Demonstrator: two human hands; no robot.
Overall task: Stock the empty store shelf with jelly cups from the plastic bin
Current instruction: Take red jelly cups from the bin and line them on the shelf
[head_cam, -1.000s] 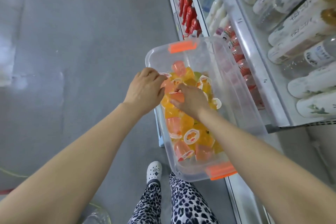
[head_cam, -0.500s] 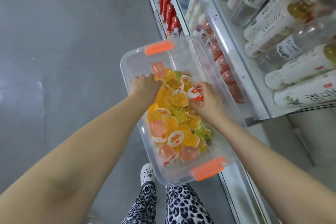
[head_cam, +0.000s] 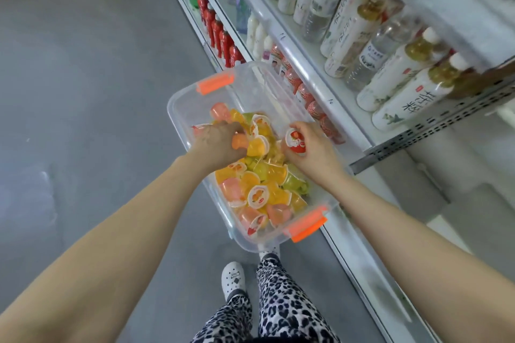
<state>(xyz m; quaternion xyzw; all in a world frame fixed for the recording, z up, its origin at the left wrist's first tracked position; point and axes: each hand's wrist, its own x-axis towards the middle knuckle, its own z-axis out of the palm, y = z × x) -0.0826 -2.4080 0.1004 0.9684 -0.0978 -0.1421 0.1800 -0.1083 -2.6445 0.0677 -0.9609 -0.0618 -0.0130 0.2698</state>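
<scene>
A clear plastic bin (head_cam: 192,97) with orange latches sits in front of me, half full of orange, pink and green jelly cups (head_cam: 259,192). My left hand (head_cam: 218,143) is down in the bin's far half, fingers closed around orange jelly cups (head_cam: 250,145). My right hand (head_cam: 313,147) is at the bin's right side, holding a red jelly cup (head_cam: 295,142) with a strawberry lid. A row of red jelly cups (head_cam: 312,104) stands on the lower shelf just right of the bin.
White store shelves (head_cam: 315,58) run along the right, the upper one packed with drink bottles (head_cam: 401,75). Red bottles (head_cam: 220,33) stand further down the aisle. Grey floor (head_cam: 83,92) lies to the left. My leopard-print legs and a white shoe (head_cam: 233,277) are below the bin.
My right hand moved from the bin's middle to its right side and now holds a red cup. My left hand has closed on orange cups. The view tilted up toward the shelves.
</scene>
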